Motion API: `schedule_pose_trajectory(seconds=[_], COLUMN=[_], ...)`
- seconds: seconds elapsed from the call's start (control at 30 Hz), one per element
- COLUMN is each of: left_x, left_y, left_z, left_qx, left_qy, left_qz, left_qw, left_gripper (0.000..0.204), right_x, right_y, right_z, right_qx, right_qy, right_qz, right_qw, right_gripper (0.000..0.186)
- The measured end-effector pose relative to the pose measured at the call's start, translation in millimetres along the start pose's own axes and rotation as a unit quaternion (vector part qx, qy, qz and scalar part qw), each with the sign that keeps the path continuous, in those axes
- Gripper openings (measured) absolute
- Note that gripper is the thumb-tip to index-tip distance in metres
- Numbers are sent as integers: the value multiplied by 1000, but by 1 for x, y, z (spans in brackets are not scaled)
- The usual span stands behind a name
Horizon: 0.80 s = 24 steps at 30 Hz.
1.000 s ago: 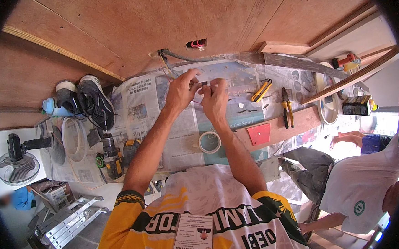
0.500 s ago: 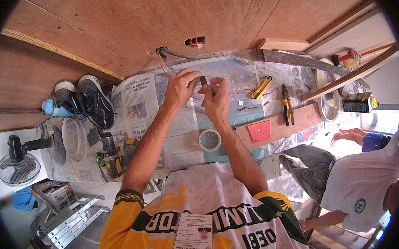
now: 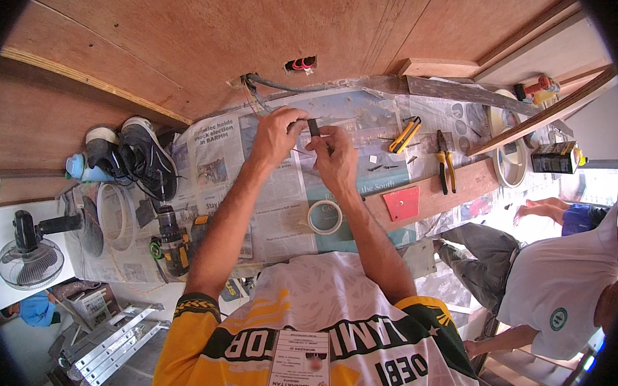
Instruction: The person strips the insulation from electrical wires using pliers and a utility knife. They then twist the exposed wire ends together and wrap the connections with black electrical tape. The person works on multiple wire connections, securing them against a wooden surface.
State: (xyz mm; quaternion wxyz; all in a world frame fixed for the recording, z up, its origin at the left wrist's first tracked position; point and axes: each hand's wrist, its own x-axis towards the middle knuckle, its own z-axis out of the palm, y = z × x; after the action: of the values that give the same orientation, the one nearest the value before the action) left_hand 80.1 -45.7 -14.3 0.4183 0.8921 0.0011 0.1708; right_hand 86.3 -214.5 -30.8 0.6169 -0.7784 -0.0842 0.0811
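Above the newspaper, my hands are close together near the wooden panel. My left hand (image 3: 278, 134) is closed, with its thumb and fingers pinching at the end of thin wires (image 3: 258, 99) that come from a hole in the panel. A short black strip that looks like electrical tape (image 3: 313, 127) spans the gap between the hands. My right hand (image 3: 336, 156) pinches its near end, fingers curled. A thin red wire (image 3: 302, 151) shows below the strip. The fingers hide where tape and wires meet.
Right of my hands lie a yellow utility knife (image 3: 405, 135), pliers (image 3: 445, 162) and a red plate (image 3: 401, 203) on a board. A tape roll (image 3: 324, 216) sits near my right forearm. Shoes (image 3: 138, 156) and a drill (image 3: 172, 241) are at left. Another person (image 3: 545, 271) is at right.
My right fingers have curled in lower around the strip, and the black strip has shifted slightly left. My left hand has barely moved.
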Motion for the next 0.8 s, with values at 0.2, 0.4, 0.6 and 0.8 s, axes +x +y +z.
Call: schedule_pose_trajectory(seconds=[0.2, 0.4, 0.6, 0.8], left_x=[7, 4, -1, 3], left_y=[9, 13, 7, 26], left_z=[-22, -27, -31, -29], left_qx=[-11, 1, 10, -8], left_qy=[-72, -81, -82, -111], left_qz=[11, 88, 92, -136], left_qw=[997, 993, 992, 984], left_gripper=[18, 14, 14, 18], right_x=[17, 68, 84, 76], right_y=[22, 21, -15, -36], right_z=[-12, -22, -35, -35], right_qx=[-27, -129, -190, -262], right_qy=[-45, -50, -62, -79], right_qz=[-3, -139, -247, -332], right_qw=[999, 981, 948, 903], right_gripper=[9, 7, 7, 14])
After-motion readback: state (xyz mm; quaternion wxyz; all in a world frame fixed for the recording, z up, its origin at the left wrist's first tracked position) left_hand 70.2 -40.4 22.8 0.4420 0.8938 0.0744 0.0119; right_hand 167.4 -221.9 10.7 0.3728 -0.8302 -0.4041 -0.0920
